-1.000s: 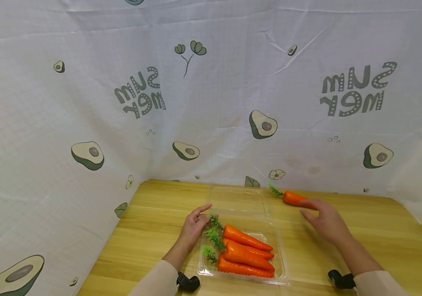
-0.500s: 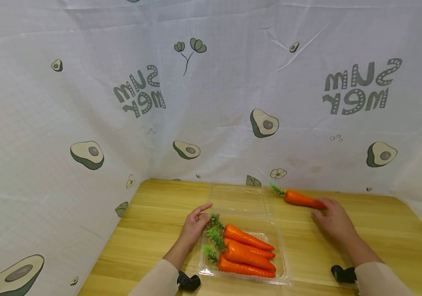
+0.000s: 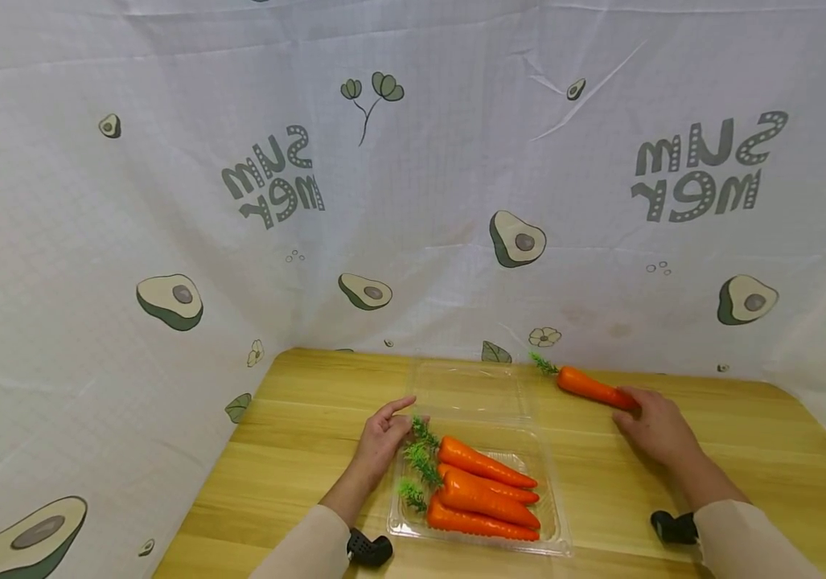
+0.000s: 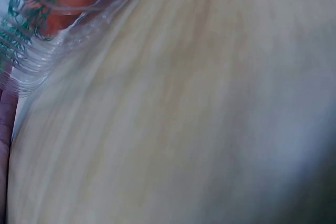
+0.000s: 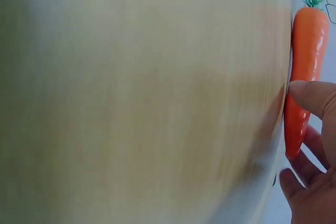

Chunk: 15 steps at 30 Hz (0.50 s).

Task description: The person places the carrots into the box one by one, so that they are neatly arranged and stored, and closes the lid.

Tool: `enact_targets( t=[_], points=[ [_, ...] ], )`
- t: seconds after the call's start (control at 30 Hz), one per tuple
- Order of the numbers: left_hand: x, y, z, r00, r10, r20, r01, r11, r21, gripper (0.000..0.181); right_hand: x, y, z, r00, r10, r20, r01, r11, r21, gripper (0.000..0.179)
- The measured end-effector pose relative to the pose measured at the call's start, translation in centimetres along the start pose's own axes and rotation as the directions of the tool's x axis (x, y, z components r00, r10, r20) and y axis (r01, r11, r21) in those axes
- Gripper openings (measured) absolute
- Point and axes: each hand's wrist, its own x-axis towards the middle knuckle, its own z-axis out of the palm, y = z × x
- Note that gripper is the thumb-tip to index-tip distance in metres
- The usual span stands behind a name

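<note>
Near the back right of the table, my right hand (image 3: 659,422) pinches the tapered end of an orange carrot (image 3: 588,386), whose leafy top (image 3: 544,363) points left. The right wrist view shows the thumb on one side of this carrot (image 5: 310,38) and fingers behind its tip. My left hand (image 3: 378,441) grips the upper left rim of a clear plastic container (image 3: 553,515), one finger stretched out past it; part of the grip is hidden. Inside lie several carrots (image 3: 485,494), green tops (image 3: 421,462) towards the left hand.
The container's hinged clear lid (image 3: 470,390) lies folded back on the wooden table (image 3: 311,418). A white patterned cloth (image 3: 441,201) hangs behind and beside the table. Black wrist devices (image 3: 371,548) sit at both sleeves.
My right hand has shifted slightly right to the loose carrot's tip and closed its fingers on it. The carrot has tilted a little. The left hand and container have stayed put.
</note>
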Motion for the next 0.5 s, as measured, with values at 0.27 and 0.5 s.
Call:
enact_targets(
  t=[0.27, 0.5],
  points=[
    [-0.09, 0.18, 0.06, 1.000, 0.002, -0.005, -0.002, 1.000, 0.007, 0.048, -0.32, -0.10, -0.63, 0.999, -0.033, -0.003, 0.033, 0.998, -0.049, 0.041],
    [-0.15, 0.10, 0.10, 1.000, 0.020, -0.016, -0.020, 0.999, 0.028, 0.048, -0.48, -0.37, -0.68, 0.999, -0.036, -0.004, 0.035, 0.996, -0.085, 0.038]
  ],
)
